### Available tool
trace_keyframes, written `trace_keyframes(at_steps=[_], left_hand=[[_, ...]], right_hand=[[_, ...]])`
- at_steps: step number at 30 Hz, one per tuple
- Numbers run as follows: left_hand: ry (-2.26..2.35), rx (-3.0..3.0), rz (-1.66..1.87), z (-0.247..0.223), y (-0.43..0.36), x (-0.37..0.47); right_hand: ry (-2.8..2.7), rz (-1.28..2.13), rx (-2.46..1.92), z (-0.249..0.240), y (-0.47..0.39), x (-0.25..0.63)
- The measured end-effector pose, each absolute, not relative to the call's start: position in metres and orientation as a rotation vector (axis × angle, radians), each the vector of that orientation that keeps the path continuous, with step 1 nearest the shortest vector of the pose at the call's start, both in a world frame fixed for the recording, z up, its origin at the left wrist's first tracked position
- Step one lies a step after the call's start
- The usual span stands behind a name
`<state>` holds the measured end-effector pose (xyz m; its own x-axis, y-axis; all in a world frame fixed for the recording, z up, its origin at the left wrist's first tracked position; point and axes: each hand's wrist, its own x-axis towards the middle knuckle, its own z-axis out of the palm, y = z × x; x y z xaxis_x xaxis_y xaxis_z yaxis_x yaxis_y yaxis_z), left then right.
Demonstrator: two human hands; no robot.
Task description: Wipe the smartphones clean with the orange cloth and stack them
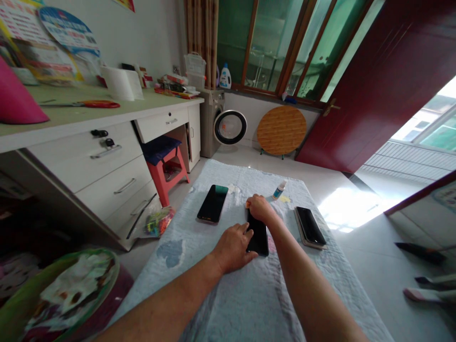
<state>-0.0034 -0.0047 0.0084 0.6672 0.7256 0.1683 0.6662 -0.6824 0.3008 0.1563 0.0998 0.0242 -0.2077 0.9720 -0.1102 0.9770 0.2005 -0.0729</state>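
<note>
A black smartphone (258, 237) lies face up on a cloth-covered table, partly hidden by both hands. My left hand (233, 247) grips its left edge, fingers on the screen and thumb by the lower end. At the phone's far end, my right hand (259, 208) is closed on a small orange piece (248, 204), mostly covered by the fingers; its kind is unclear. To the left lies a second smartphone (213, 204). On the right, a third smartphone (310, 225) rests on a pale, flat item. A small white bottle with a blue label (280, 189) stands beyond my right hand.
A light blue patterned cloth (228, 304) covers the table. Left are a white desk (89, 168), a red stool (166, 173) and a full waste bin (114, 280). Behind stand a washing machine with its door ajar (231, 127) and a round wooden tabletop (281, 129).
</note>
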Motion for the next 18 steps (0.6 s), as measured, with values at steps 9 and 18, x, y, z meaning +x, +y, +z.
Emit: trace_keyframes(at_steps=[9, 18], left_hand=[[1.176, 2.676, 0.402, 0.013, -0.008, -0.002], [1.153, 2.677, 0.427, 0.01, -0.007, -0.002]], right_hand=[[2.347, -0.227, 1.981, 0.026, 0.099, 0.178], [2.3, -0.262, 2.159, 0.023, 0.082, 0.212]])
